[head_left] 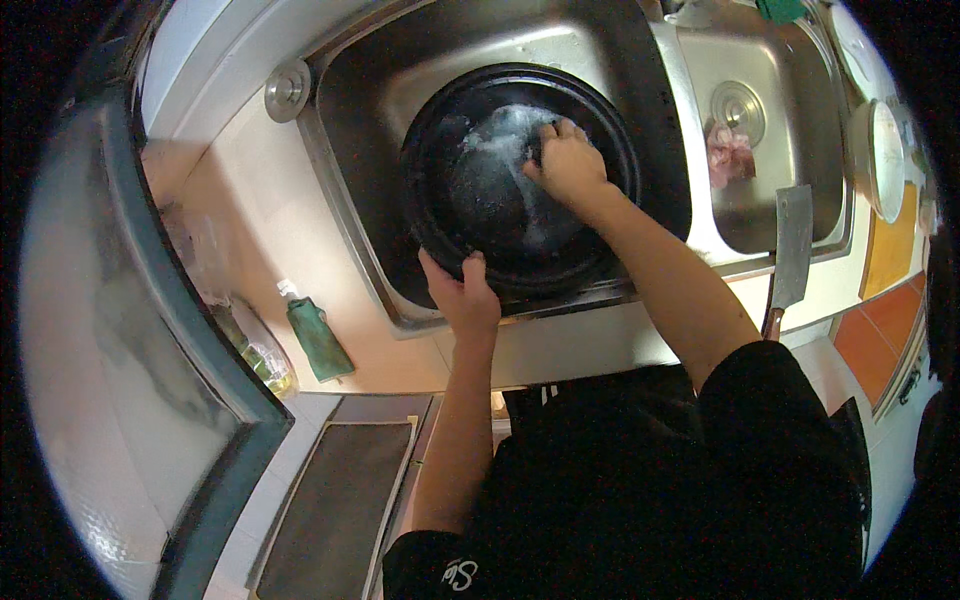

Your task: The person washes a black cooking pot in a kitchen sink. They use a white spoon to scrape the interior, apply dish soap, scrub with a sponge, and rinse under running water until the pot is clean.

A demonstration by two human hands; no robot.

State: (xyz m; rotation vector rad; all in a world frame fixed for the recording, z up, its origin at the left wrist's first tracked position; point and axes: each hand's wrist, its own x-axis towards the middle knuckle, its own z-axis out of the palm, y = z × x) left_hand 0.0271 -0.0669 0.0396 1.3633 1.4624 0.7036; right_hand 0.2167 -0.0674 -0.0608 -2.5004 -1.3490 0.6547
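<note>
A round black pan or basin (480, 202) lies in the large steel sink basin (360, 142), with whitish suds on its inner surface. My left hand (465, 292) grips its near rim, thumb and fingers on either side. Inside it, my right hand (571, 159) presses down near the suds with bent fingers; something dark shows by the fingertips, but whether it is a scrubber held there cannot be told.
A pinkish piece of raw meat (729, 156) lies by the drain strainer (737, 112) in the smaller sink. A cleaver (793, 247) rests across that sink's near edge. Bowls (886, 161) stand at the right. A green squeeze pouch (319, 339) and a metal strainer (288, 91) lie on the left counter.
</note>
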